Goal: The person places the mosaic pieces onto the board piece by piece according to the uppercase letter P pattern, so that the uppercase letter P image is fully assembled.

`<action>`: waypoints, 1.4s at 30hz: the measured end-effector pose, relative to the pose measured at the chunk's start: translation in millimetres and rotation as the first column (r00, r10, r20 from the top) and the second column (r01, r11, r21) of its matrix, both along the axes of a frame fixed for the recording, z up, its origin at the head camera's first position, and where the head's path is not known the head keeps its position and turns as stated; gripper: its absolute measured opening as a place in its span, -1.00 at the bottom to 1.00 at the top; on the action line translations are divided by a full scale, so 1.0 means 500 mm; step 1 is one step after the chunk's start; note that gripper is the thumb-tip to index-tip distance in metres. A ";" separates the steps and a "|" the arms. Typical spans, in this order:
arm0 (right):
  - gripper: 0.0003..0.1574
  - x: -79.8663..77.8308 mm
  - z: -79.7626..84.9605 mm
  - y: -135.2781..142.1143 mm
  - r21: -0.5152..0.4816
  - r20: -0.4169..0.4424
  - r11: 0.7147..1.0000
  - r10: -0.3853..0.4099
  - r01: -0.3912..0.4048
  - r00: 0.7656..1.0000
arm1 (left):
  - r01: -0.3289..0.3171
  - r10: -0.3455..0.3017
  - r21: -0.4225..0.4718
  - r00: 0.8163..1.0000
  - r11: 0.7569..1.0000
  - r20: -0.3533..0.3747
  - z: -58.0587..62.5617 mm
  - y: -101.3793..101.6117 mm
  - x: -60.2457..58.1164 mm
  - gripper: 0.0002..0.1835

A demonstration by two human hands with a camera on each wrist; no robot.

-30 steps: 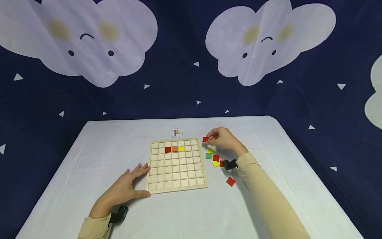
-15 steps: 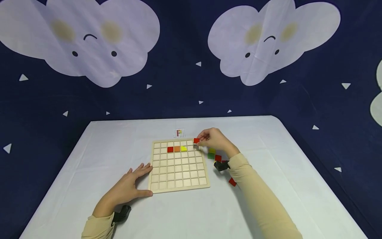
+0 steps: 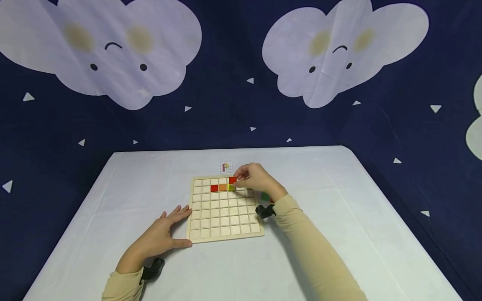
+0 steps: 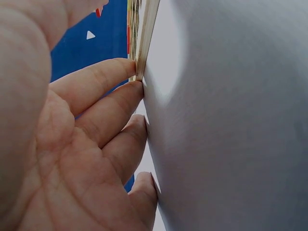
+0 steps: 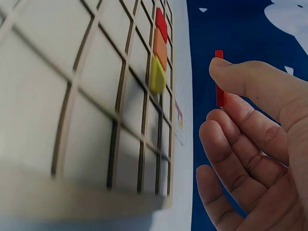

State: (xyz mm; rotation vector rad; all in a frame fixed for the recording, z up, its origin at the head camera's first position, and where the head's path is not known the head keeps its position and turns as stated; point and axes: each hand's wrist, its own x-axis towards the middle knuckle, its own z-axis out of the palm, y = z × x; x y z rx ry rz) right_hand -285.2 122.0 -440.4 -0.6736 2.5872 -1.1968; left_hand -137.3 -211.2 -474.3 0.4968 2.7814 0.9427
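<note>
A wooden grid board (image 3: 214,213) lies on the table with a red tile (image 3: 214,188), an orange tile (image 3: 223,187) and a yellow tile (image 3: 231,188) side by side in its second row from the back. Above the board's back part, my right hand (image 3: 256,179) pinches a square red tile (image 3: 232,180) between thumb and fingers. The right wrist view shows this held red tile (image 5: 220,79) edge-on, raised off the board. My left hand (image 3: 160,234) rests at the board's left edge, fingers spread, with fingertips (image 4: 137,89) against the board's side (image 4: 147,38).
A small card (image 3: 226,167) printed with a coloured grid lies behind the board. Right of the board, a green tile (image 3: 265,196) shows partly from under my right arm, which hides other loose tiles. A dark blue cloud-print cloth (image 3: 226,104) hangs behind the table.
My right hand has carried the red tile leftward from the table right of the board to over its back rows. The left hand stays at the board's edge.
</note>
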 end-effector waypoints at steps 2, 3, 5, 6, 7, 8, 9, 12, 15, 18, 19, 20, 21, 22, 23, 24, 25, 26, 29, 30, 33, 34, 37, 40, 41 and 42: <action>-0.72 0.004 -0.002 -0.012 -0.004 0.016 1.000 0.013 -0.013 1.000 | 0.001 -0.001 0.000 1.000 1.000 -0.002 0.001 0.000 0.001 0.07; -0.72 0.007 -0.003 -0.018 -0.007 0.025 1.000 0.018 -0.018 1.000 | 0.002 -0.002 0.000 1.000 1.000 -0.004 0.001 -0.001 0.001 0.07; -0.73 0.012 -0.005 -0.029 -0.013 0.042 0.999 0.031 -0.031 0.999 | 0.006 -0.006 0.001 1.000 1.000 -0.007 0.002 -0.002 0.002 0.07; -0.73 0.013 -0.005 -0.034 -0.016 0.044 0.999 0.042 -0.041 0.998 | 0.010 -0.010 0.003 1.000 1.000 -0.010 0.002 -0.003 0.002 0.06; -0.74 0.014 -0.006 -0.038 -0.018 0.044 0.999 0.050 -0.049 0.998 | 0.014 -0.014 0.005 1.000 1.000 -0.012 0.002 -0.002 0.001 0.06; -0.74 0.015 -0.007 -0.040 -0.018 0.042 0.998 0.055 -0.055 0.998 | 0.017 -0.017 0.005 1.000 1.000 -0.012 0.001 -0.001 0.000 0.06; -0.75 0.016 -0.007 -0.043 -0.017 0.036 0.998 0.061 -0.061 0.997 | 0.018 -0.018 0.005 1.000 1.000 -0.013 0.001 0.000 -0.001 0.06; -0.75 0.018 -0.009 -0.051 -0.005 0.020 0.997 0.081 -0.081 0.997 | 0.016 -0.016 0.008 1.000 1.000 -0.015 0.001 0.003 -0.004 0.06; -0.75 0.019 -0.011 -0.058 0.016 0.018 0.996 0.084 -0.084 0.996 | 0.018 -0.018 0.010 1.000 1.000 -0.018 0.001 0.004 -0.006 0.06; -0.74 0.017 -0.017 -0.068 0.029 0.028 0.995 0.099 -0.100 0.995 | 0.015 -0.015 0.007 1.000 1.000 -0.017 0.003 0.000 -0.005 0.06; -0.74 0.017 -0.019 -0.071 0.031 0.031 0.994 0.102 -0.103 0.994 | 0.016 -0.016 0.008 1.000 1.000 -0.019 0.003 -0.001 -0.005 0.06; -0.74 0.017 -0.020 -0.074 0.028 0.035 0.994 0.105 -0.106 0.994 | 0.017 -0.017 0.007 1.000 1.000 -0.022 0.004 -0.003 -0.004 0.06; -0.74 0.017 -0.022 -0.076 0.024 0.041 0.994 0.109 -0.110 0.993 | 0.017 -0.017 0.009 1.000 1.000 -0.026 0.005 -0.004 -0.004 0.06; -0.74 0.017 -0.024 -0.079 0.021 0.045 0.993 0.113 -0.114 0.993 | 0.016 -0.016 0.011 0.999 1.000 -0.028 0.005 -0.005 -0.004 0.06; -0.75 0.019 -0.024 -0.080 0.020 0.050 0.993 0.113 -0.115 0.992 | 0.018 -0.018 0.015 0.999 1.000 -0.029 0.006 -0.006 -0.004 0.06; -0.76 0.020 -0.026 -0.082 0.020 0.056 0.993 0.114 -0.115 0.992 | 0.021 -0.020 0.019 0.999 1.000 -0.026 0.005 -0.005 -0.004 0.06; -0.76 0.022 -0.027 -0.082 0.023 0.062 0.993 0.116 -0.117 0.991 | 0.025 -0.025 0.020 0.999 0.999 -0.024 0.005 -0.004 -0.004 0.06; -0.77 0.024 -0.027 -0.083 0.030 0.064 0.992 0.119 -0.121 0.991 | 0.027 -0.026 0.022 0.999 0.999 -0.020 0.004 -0.003 -0.003 0.06; -0.78 0.029 -0.028 -0.089 0.046 0.065 0.990 0.129 -0.132 0.990 | 0.026 -0.026 0.025 1.000 0.999 -0.016 0.002 -0.002 -0.001 0.06; -0.78 0.030 -0.028 -0.092 0.049 0.061 0.990 0.131 -0.134 0.990 | 0.026 -0.026 0.026 0.999 0.999 -0.019 0.002 -0.002 0.000 0.06; -0.80 0.031 -0.029 -0.099 0.048 0.055 0.990 0.130 -0.132 0.990 | 0.026 -0.025 0.026 0.999 0.999 -0.031 0.001 -0.004 0.000 0.06; -0.80 0.030 -0.030 -0.101 0.051 0.052 0.990 0.132 -0.134 0.990 | 0.025 -0.024 0.026 0.999 0.999 -0.032 0.001 -0.004 -0.001 0.06; -0.80 0.030 -0.033 -0.107 0.059 0.041 0.989 0.133 -0.135 0.990 | 0.024 -0.023 0.025 0.999 0.999 -0.023 0.001 -0.004 -0.002 0.06; -0.80 0.031 -0.035 -0.112 0.065 0.033 0.989 0.133 -0.135 0.991 | 0.023 -0.023 0.020 1.000 1.000 -0.010 0.000 -0.004 -0.002 0.07; -0.80 0.031 -0.036 -0.114 0.063 0.034 0.989 0.133 -0.135 0.991 | 0.023 -0.023 0.018 1.000 1.000 -0.005 0.000 -0.004 -0.002 0.07; -0.80 0.031 -0.036 -0.115 0.062 0.035 0.989 0.132 -0.134 0.991 | 0.023 -0.023 0.016 1.000 1.000 -0.002 0.000 -0.004 -0.002 0.07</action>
